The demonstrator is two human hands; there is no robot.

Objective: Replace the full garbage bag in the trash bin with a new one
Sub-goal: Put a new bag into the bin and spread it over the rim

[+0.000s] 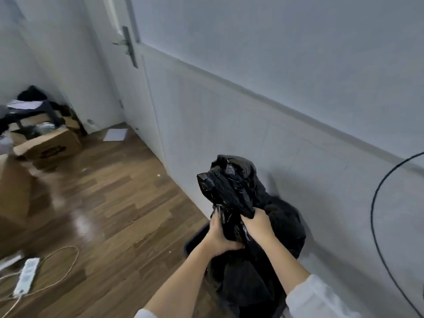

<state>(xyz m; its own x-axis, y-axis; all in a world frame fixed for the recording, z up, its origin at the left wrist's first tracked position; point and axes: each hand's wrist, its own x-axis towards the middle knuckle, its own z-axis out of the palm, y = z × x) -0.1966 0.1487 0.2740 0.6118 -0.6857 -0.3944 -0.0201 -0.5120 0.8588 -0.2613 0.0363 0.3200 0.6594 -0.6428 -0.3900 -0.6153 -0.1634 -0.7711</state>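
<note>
A full black garbage bag (pixel 284 228) bulges out of a dark trash bin (pixel 195 239) against the wall at lower centre. Only a strip of the bin's rim shows on the left. The bag's gathered top (pixel 229 180) sticks up in a crumpled bunch. My left hand (pixel 220 235) is clenched around the bag's neck from the left. My right hand (pixel 258 222) grips the same neck just to the right, fingers closed on the plastic. The lower part of the bin is hidden by the bag and my arms.
A white panelled wall (pixel 275 125) runs behind the bin, with a door (pixel 114 76) farther left. Cardboard boxes (pixel 46 143) crowd the far left corner. A white power strip (pixel 25 277) with cords lies on the wood floor. A black cable (pixel 376 203) hangs at right.
</note>
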